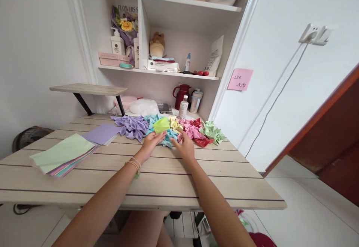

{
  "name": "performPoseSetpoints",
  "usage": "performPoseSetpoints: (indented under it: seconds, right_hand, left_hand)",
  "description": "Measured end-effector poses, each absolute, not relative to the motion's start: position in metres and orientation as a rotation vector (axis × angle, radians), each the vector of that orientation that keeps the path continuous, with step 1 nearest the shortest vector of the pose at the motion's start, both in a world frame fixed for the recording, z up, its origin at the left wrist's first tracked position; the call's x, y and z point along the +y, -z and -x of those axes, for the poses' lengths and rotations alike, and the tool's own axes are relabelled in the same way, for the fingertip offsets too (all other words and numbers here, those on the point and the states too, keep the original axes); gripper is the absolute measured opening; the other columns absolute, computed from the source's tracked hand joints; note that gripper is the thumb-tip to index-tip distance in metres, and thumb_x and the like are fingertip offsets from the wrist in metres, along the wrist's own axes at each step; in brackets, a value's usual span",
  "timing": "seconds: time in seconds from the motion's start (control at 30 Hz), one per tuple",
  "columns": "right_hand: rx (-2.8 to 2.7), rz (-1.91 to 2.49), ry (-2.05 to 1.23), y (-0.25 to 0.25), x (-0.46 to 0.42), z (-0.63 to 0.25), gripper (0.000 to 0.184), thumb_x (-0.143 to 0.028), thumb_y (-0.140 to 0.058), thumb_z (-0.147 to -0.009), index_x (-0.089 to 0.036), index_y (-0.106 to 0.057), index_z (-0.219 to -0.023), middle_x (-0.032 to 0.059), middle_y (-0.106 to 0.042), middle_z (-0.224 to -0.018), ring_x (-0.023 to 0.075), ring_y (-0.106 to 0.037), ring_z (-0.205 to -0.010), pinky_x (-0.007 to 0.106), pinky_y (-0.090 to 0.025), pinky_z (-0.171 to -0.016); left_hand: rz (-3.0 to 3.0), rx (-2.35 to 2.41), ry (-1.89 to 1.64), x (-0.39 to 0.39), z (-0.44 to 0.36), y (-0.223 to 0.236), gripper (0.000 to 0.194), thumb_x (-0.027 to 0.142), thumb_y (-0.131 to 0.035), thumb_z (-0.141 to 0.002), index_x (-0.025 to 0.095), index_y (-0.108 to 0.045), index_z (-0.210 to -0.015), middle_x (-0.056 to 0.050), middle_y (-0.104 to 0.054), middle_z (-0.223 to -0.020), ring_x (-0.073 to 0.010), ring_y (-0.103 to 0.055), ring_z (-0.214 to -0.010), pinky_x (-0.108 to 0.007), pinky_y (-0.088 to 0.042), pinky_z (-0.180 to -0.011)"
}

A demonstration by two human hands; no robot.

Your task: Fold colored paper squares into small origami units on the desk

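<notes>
A bright yellow-green piece of folded paper (161, 125) is held at its lower edge by my left hand (153, 144), its fingers pressed together. My right hand (185, 146) is just to the right, thumb and index finger apart, with nothing visible between them. Both hands are in front of a row of folded paper pieces: purple ones (134, 128) on the left, blue ones (169, 138) right by my fingertips, then yellow ones (174, 122), pink ones (192, 130), red ones (203, 142) and pale green ones (212, 132) on the right.
Fanned paper sheets (63, 151), pale green on top, lie left on the slatted table (168, 191), near purple sheets (102, 134). A small raised shelf (88, 89) stands at the back left. Behind the row are a clear bottle (183, 107), a red jug (182, 95) and a tumbler (196, 101).
</notes>
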State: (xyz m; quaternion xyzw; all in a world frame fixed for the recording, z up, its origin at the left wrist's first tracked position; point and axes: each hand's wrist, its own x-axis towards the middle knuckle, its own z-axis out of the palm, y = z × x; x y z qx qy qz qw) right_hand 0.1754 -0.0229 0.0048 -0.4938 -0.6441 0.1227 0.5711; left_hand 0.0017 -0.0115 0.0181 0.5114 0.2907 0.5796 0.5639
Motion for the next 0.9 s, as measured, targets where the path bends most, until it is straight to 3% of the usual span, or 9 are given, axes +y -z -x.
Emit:
performPoseSetpoints:
  seconds: [0.07,0.13,0.23,0.33,0.43,0.6,0.77,0.9]
  right_hand:
    - [-1.563,1.126,-0.343,-0.0080,-0.0244,-0.1794,0.060,-0.042,-0.067,-0.071,-0.017,-0.055,-0.124,-0.0008,-0.062,-0.067,0.0134,-0.052,-0.057,0.025,-0.043,-0.058]
    - [-1.654,1.032,-0.459,-0.0095,-0.0252,-0.1808,0.057,-0.034,-0.066,-0.071,-0.020,-0.056,-0.125,0.0000,-0.066,-0.073,0.0126,-0.055,-0.058,0.024,-0.045,-0.059]
    - [-1.714,0.906,-0.599,-0.0084,-0.0240,-0.1792,0.038,-0.027,-0.066,-0.069,-0.021,-0.068,-0.106,0.0041,-0.071,-0.089,0.0156,-0.062,-0.073,0.027,-0.049,-0.067]
    - [-1.591,0.888,-0.742,-0.0068,-0.0226,-0.1770,0.022,-0.032,-0.065,-0.071,-0.017,-0.073,-0.085,0.0062,-0.071,-0.082,0.0184,-0.064,-0.072,0.030,-0.051,-0.066]
    - [-1.440,0.872,-0.907,-0.0089,-0.0243,-0.1754,0.028,-0.040,-0.068,-0.069,-0.016,-0.072,-0.082,0.0061,-0.070,-0.075,0.0189,-0.064,-0.068,0.030,-0.052,-0.059]
    - [-1.362,0.793,-1.093,-0.0146,-0.0290,-0.1726,0.041,-0.039,-0.078,-0.058,-0.020,-0.070,-0.093,0.0051,-0.069,-0.095,0.0179,-0.063,-0.077,0.029,-0.052,-0.061]
    - [-1.272,0.841,-1.122,-0.0134,-0.0266,-0.1733,0.034,-0.045,-0.075,-0.062,-0.018,-0.070,-0.082,0.0037,-0.068,-0.076,0.0188,-0.064,-0.075,0.031,-0.053,-0.064]
    - [-1.192,0.851,-1.113,-0.0126,-0.0243,-0.1754,0.035,-0.049,-0.075,-0.061,-0.018,-0.068,-0.076,0.0025,-0.068,-0.072,0.0187,-0.065,-0.072,0.031,-0.053,-0.066]
  left_hand:
    - [-1.260,0.682,-1.368,-0.0076,0.0002,-0.0180,0.043,0.031,-0.077,-0.065,0.015,-0.067,-0.104,-0.012,-0.067,-0.115,-0.0243,-0.061,-0.108,-0.036,-0.046,-0.096]
    - [-1.330,0.704,-1.330,-0.0050,0.0019,-0.0168,0.050,0.030,-0.080,-0.060,0.016,-0.068,-0.106,-0.011,-0.070,-0.108,-0.0255,-0.063,-0.104,-0.039,-0.047,-0.095]
    - [-1.427,0.722,-1.259,-0.0050,0.0031,-0.0143,0.054,0.030,-0.082,-0.054,0.015,-0.070,-0.104,-0.010,-0.073,-0.095,-0.0268,-0.067,-0.095,-0.043,-0.048,-0.093]
    - [-1.507,0.734,-1.197,-0.0068,0.0030,-0.0127,0.052,0.033,-0.082,-0.055,0.014,-0.071,-0.101,-0.010,-0.073,-0.093,-0.0267,-0.067,-0.093,-0.044,-0.048,-0.093]
    - [-1.559,0.772,-1.207,-0.0067,0.0031,-0.0118,0.048,0.040,-0.077,-0.061,0.014,-0.071,-0.101,-0.010,-0.072,-0.099,-0.0274,-0.065,-0.098,-0.043,-0.046,-0.095]
    - [-1.608,0.842,-1.242,-0.0037,0.0045,-0.0108,0.056,0.049,-0.068,-0.070,0.015,-0.065,-0.114,-0.011,-0.068,-0.113,-0.0272,-0.062,-0.104,-0.042,-0.046,-0.094]
    - [-1.569,0.868,-1.231,-0.0034,0.0052,-0.0105,0.061,0.044,-0.072,-0.068,0.015,-0.061,-0.121,-0.011,-0.069,-0.110,-0.0251,-0.064,-0.099,-0.037,-0.048,-0.091]
    - [-1.470,0.852,-1.242,-0.0026,0.0045,-0.0091,0.067,0.043,-0.076,-0.064,0.013,-0.060,-0.122,-0.010,-0.070,-0.103,-0.0215,-0.066,-0.087,-0.035,-0.051,-0.084]
